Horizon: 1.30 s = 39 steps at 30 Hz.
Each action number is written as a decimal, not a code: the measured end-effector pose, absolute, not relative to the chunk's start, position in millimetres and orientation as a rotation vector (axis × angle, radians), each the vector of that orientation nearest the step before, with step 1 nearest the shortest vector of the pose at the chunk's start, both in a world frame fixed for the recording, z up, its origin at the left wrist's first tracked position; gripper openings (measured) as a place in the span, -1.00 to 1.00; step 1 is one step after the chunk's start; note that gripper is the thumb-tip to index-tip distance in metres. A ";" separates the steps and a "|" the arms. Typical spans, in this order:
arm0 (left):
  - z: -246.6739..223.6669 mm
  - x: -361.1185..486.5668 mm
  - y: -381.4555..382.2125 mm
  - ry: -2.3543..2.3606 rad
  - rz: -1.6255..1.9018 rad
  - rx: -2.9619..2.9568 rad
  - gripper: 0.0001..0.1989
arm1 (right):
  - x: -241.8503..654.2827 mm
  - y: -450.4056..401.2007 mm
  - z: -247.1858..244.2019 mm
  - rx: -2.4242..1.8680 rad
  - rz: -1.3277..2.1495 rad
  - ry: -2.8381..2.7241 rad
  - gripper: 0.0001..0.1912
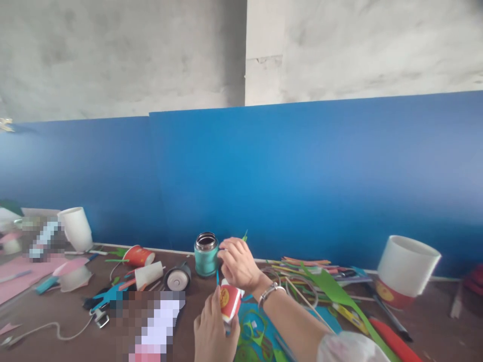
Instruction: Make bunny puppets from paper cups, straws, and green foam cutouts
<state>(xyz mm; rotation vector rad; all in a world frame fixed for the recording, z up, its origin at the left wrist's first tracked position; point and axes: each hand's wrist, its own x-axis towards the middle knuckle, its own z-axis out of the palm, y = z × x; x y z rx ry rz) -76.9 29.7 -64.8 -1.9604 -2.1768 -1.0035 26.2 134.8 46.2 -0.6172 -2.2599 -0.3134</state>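
Note:
A small red and white paper cup (pixel 230 300) with a yellow emblem sits in my left hand (pixel 215 327), whose fingers and thumb close round it at the bottom centre. A thin blue strip (pixel 218 277) stands up by the left fingertips. Above the cup, my right hand (pixel 238 262) is bent with its fingers curled together, and whatever they hold is hidden. A bit of green (pixel 245 235) shows just behind its knuckles. Close by the right fingertips stands an uncapped teal thermos jar (pixel 206 259), and its dark lid (pixel 178 278) lies to the left.
Coloured paper strips (pixel 305 262) and a green sheet (pixel 332 286) clutter the right side, beside a large white cup (pixel 407 266). Leftward lie a red paper cup (pixel 139 256), a white paper cup (pixel 149 275) and a white cable (pixel 56 332). A blue partition (pixel 287 181) closes the back.

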 end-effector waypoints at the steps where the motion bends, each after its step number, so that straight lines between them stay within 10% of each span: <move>1: -62.0 -76.9 29.1 -2.209 -0.989 -1.965 -0.50 | 33.1 133.0 41.2 -0.708 -0.278 -2.210 -0.75; 24: -66.9 -71.1 30.4 -2.100 -1.083 -1.901 -0.50 | 68.7 141.8 37.5 -1.668 0.214 -2.482 -0.29; 34: -59.1 -72.0 29.7 -2.182 -1.105 -1.938 -0.52 | 98.4 157.9 30.3 -1.785 0.839 -2.263 -0.35; 39: -39.2 -79.6 30.7 -2.218 -1.169 -1.940 -0.56 | 104.2 165.6 28.6 -1.704 1.301 -1.877 -0.70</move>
